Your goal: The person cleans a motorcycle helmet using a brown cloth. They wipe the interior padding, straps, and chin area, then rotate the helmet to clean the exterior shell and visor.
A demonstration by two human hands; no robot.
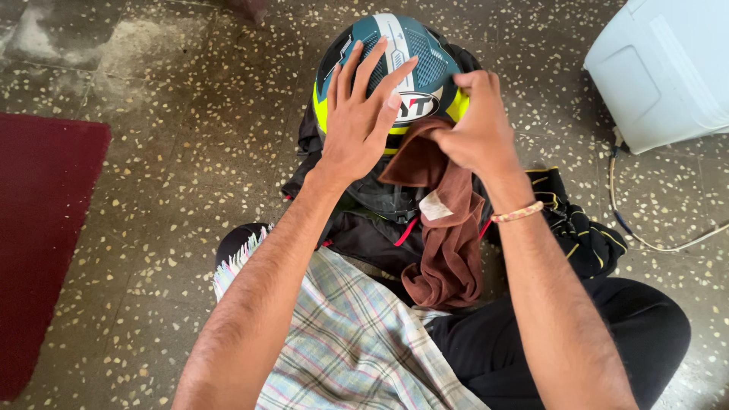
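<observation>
A teal, white and yellow motorcycle helmet (414, 53) stands on a black garment (364, 235) on the speckled floor in front of me. My left hand (363, 121) lies flat on the helmet's shell, fingers spread. My right hand (474, 125) pinches a brown cloth (448, 243) against the helmet's front. The cloth hangs down over the dark visor toward my lap. A beaded band sits on my right wrist.
A checked cloth (357, 342) covers my lap over black trousers. A dark red mat (42, 243) lies at the left. A white box-shaped appliance (661, 68) stands at the top right, with a cable (645, 239) trailing across the floor.
</observation>
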